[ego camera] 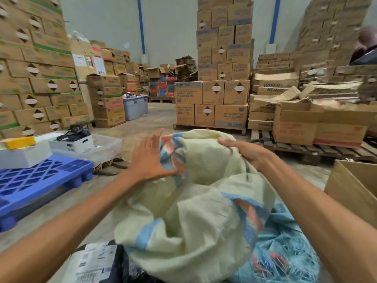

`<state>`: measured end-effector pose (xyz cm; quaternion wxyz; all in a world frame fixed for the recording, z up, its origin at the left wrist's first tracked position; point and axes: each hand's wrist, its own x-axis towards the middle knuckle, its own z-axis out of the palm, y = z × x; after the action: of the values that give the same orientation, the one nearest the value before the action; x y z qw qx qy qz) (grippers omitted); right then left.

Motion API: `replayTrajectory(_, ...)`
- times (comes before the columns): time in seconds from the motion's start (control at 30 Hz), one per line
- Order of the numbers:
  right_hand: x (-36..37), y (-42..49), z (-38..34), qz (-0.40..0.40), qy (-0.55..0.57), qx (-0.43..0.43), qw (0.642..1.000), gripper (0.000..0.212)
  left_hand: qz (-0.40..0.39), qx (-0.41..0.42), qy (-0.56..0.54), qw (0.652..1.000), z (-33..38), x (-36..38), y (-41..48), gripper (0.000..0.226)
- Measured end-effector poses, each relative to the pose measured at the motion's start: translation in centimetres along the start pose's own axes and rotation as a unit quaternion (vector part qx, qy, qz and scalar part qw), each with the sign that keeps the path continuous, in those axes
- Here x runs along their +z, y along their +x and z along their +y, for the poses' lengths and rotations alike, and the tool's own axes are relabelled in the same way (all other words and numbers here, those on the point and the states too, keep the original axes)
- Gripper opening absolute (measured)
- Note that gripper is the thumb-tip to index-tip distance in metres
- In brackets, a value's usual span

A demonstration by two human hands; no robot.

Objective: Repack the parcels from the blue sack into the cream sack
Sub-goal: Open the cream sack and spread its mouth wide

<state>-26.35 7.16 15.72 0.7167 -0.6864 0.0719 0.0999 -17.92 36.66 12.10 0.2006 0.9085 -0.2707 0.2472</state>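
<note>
Two bare hands work at the cream sack (193,211), which stands slumped on the concrete floor (155,121) in the lower middle of the view, its mouth edged with blue and pink stripes. The right hand (242,149) grips a bunched fold at the sack's top edge, fingers curled over the cloth. The left hand (150,158) is spread wide with straight fingers, its thumb side against the striped band on the sack's left; motion blur hides whether the palm presses it. The blue sack (285,252) lies crumpled on the floor at the lower right, touching the cream sack and partly under it. A parcel (93,262) in dark wrap with white labels lies at the bottom edge of the view, just beside the cream sack's left base. Left of the hands a blue plastic pallet (34,180) carries a white box (22,154), and a clear tub (102,146) sits behind its far corner, with sandals (110,166) on the floor near it. An open carton (353,186) stands at the right, and stacked cartons (222,78) on a wooden pallet (210,126) rise beyond.
</note>
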Motion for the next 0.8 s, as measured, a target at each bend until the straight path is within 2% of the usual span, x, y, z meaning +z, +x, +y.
replayTrajectory(0.07,1.9,0.2,-1.1,-0.018,-0.043,-0.01,0.999,0.066,0.117,0.051,-0.037,0.991,2.8,1.2,0.3,0.11)
replayTrajectory(0.13,3.5,0.3,-2.3,-0.046,-0.069,-0.037,0.996,0.071,0.142,0.047,-0.076,0.986,4.9,1.6,1.3,0.076)
replayTrajectory(0.2,4.3,0.6,-3.4,-0.02,-0.087,-0.065,0.994,0.065,0.151,-0.036,-0.066,0.986,6.0,1.1,2.4,0.032)
replayTrajectory(0.27,5.0,1.3,-3.9,0.091,-0.168,-0.119,0.974,0.05,0.152,-0.132,-0.065,0.977,6.2,0.4,3.4,0.01)
replayTrajectory(0.3,5.2,1.7,-3.6,0.19,-0.247,-0.166,0.936,0.048,0.15,-0.165,-0.073,0.972,6.1,0.1,3.8,0.01)
replayTrajectory(0.37,6.3,1.9,-2.9,0.397,-0.373,-0.293,0.786,0.038,0.155,-0.219,-0.096,0.959,5.5,-0.5,4.8,0.014)
replayTrajectory(0.4,7.3,1.4,-2.7,0.442,-0.396,-0.347,0.726,0.033,0.162,-0.247,-0.112,0.949,5.2,-0.8,5.3,0.015)
replayTrajectory(0.43,8.5,0.8,-2.4,0.433,-0.399,-0.39,0.708,0.035,0.168,-0.279,-0.131,0.936,4.8,-1.1,5.8,0.016)
replayTrajectory(0.47,9.6,0.3,-2.2,0.393,-0.406,-0.413,0.714,0.043,0.177,-0.311,-0.15,0.922,4.4,-1.5,6.3,0.016)
replayTrajectory(0.53,11.9,-0.5,-1.1,0.316,-0.47,-0.386,0.728,0.068,0.185,-0.368,-0.184,0.892,3.6,-2.2,7.1,0.018)
replayTrajectory(0.57,12.8,-0.4,-0.3,0.302,-0.526,-0.35,0.714,0.081,0.186,-0.386,-0.198,0.882,3.2,-2.4,7.3,0.023)
replayTrajectory(0.67,13.4,1.9,3.2,0.318,-0.663,-0.239,0.634,0.102,0.192,-0.415,-0.261,0.85,1.9,-2.8,7.7,0.031)
replayTrajectory(0.77,9.5,5.1,5.4,0.347,-0.632,-0.267,0.639,0.106,0.195,-0.442,-0.346,0.804,0.6,-3.3,7.2,0.027)
replayTrajectory(0.8,7.3,5.8,5.9,0.354,-0.628,-0.28,0.634,0.107,0.2,-0.445,-0.34,0.804,0.1,-3.5,7.1,0.026)
